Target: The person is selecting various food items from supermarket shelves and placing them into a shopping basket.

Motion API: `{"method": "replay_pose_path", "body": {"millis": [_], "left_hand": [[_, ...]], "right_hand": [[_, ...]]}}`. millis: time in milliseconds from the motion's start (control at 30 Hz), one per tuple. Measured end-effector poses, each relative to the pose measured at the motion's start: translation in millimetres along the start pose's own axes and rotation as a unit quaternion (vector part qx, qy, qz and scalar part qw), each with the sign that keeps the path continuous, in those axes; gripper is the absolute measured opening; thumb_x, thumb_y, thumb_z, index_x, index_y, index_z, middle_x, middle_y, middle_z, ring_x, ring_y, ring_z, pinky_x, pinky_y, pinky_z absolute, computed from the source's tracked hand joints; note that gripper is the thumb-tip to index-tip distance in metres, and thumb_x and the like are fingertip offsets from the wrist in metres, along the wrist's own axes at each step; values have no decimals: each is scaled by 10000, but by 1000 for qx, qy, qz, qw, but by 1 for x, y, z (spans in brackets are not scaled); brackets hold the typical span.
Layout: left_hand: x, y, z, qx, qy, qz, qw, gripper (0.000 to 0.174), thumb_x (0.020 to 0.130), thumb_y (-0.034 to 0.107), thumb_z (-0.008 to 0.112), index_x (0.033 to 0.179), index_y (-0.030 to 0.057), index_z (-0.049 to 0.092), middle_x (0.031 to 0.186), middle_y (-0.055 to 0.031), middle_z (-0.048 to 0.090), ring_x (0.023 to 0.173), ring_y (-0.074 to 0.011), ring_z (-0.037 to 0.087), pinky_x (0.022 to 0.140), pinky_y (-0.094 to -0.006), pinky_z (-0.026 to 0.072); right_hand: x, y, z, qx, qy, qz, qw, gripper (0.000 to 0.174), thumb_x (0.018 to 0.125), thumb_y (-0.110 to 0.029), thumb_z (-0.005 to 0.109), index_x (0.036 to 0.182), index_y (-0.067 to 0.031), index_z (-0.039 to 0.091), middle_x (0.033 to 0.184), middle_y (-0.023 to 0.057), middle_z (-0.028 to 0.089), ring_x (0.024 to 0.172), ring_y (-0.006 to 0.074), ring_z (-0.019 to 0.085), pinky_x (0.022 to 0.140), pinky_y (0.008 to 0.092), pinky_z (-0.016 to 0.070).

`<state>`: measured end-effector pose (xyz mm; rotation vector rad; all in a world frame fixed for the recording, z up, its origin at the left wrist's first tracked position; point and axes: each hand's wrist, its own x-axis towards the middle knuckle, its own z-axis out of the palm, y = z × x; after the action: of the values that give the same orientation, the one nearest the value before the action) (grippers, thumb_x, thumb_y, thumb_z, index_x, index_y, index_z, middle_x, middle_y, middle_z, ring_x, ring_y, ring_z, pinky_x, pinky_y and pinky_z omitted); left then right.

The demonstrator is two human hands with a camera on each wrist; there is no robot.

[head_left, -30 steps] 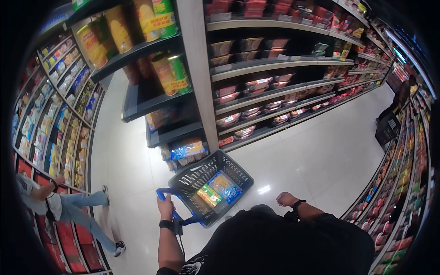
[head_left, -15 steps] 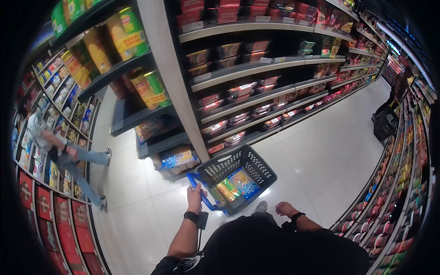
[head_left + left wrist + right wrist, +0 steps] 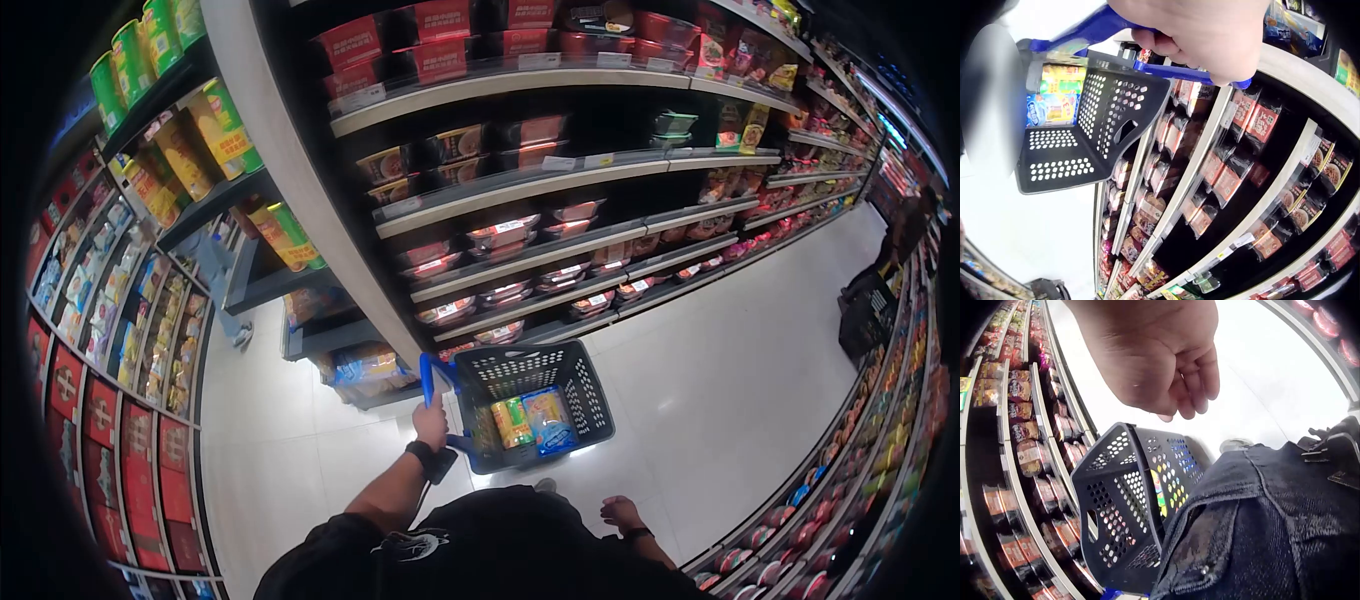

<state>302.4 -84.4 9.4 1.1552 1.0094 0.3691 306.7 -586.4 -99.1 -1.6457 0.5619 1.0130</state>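
Note:
My left hand grips the blue handle of a dark grey shopping basket. In the left wrist view, the fingers of this hand curl round the blue bar. A yellow-and-green package and a blue plastic-wrapped package lie side by side on the basket's bottom. My right hand hangs beside my body, its fingers loosely curled with nothing in them. From the right wrist, that hand appears over the perforated basket wall.
Shelves of boxed and tub-packed food rise in front, with yellow and green canisters on an end rack at left. Packed shelves line the right side. Farther down the aisle is a person beside a dark basket. Pale floor stretches between.
The view has shifted along the shelves, and the basket has swung round with my left hand still on its handle. The walking person at left has passed mostly behind the end rack.

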Motion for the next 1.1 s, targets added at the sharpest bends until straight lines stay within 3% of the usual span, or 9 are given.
{"method": "replay_pose_path", "body": {"millis": [367, 733, 800, 833, 867, 900, 1000, 1067, 1100], "left_hand": [[12, 26, 27, -30, 73, -21, 997, 334, 943, 389, 597, 779, 116, 494, 534, 47, 408, 377, -85, 373, 333, -259, 294], [55, 52, 40, -27, 102, -25, 994, 299, 945, 342, 590, 768, 121, 495, 560, 36, 426, 402, -84, 387, 357, -266, 311], [61, 54, 46, -25, 121, -23, 992, 301, 945, 335, 591, 758, 119, 495, 557, 34, 426, 410, -86, 399, 365, -266, 322], [66, 54, 45, -25, 108, -20, 994, 299, 945, 331, 591, 761, 116, 495, 553, 35, 425, 412, -87, 402, 367, -266, 327], [67, 48, 41, -25, 94, -19, 995, 297, 945, 327, 591, 765, 112, 495, 550, 35, 423, 413, -88, 405, 369, -266, 332], [68, 48, 41, -7, 95, -19, 995, 286, 944, 314, 595, 775, 105, 497, 552, 33, 429, 414, -85, 407, 368, -268, 335], [69, 56, 44, -35, 88, -35, 995, 276, 940, 304, 602, 784, 101, 499, 553, 31, 432, 412, -84, 406, 366, -268, 339], [74, 59, 43, -35, 74, -35, 996, 269, 941, 294, 603, 785, 101, 500, 550, 33, 432, 408, -80, 403, 364, -267, 339], [77, 58, 43, -35, 68, -31, 997, 268, 941, 292, 602, 785, 100, 500, 549, 34, 433, 405, -80, 402, 363, -266, 339]], "right_hand": [[13, -10, -75, 10, 73, 45, 996, 133, 906, -136, 512, 1007, -77, 576, 839, 95, 657, 742, 211, 663, 665, 349, 553], [69, -110, -60, -73, -36, 49, 996, 146, 899, -172, 581, 978, -56, 619, 800, 74, 661, 701, 204, 659, 592, 353, 529], [87, -143, -64, -161, -22, 57, 985, 230, 926, -254, 565, 1029, -56, 620, 882, 81, 671, 783, 219, 664, 691, 363, 539], [105, -158, -67, -264, -71, -25, 962, 224, 927, -255, 562, 1004, -55, 628, 876, 72, 670, 773, 207, 660, 664, 353, 532], [118, -186, -66, -201, -127, -22, 971, 230, 921, -261, 567, 978, -50, 637, 898, 71, 669, 784, 198, 656, 656, 347, 527], [106, -224, -44, -111, -46, -35, 992, 242, 912, -263, 580, 994, -44, 641, 894, 68, 670, 793, 191, 653, 670, 347, 525], [119, -344, 5, -146, -58, -170, 973, 390, 926, -342, 594, 1133, -11, 598, 1087, 115, 652, 1000, 239, 633, 844, 371, 513], [129, -437, 49, -126, -86, -284, 947, 381, 950, -352, 568, 1126, -14, 579, 1065, 106, 653, 996, 210, 629, 858, 368, 514], [117, -491, 79, -122, -77, -331, 933, 246, 924, -259, 576, 991, -24, 598, 945, 64, 656, 839, 168, 621, 725, 307, 497]]}}
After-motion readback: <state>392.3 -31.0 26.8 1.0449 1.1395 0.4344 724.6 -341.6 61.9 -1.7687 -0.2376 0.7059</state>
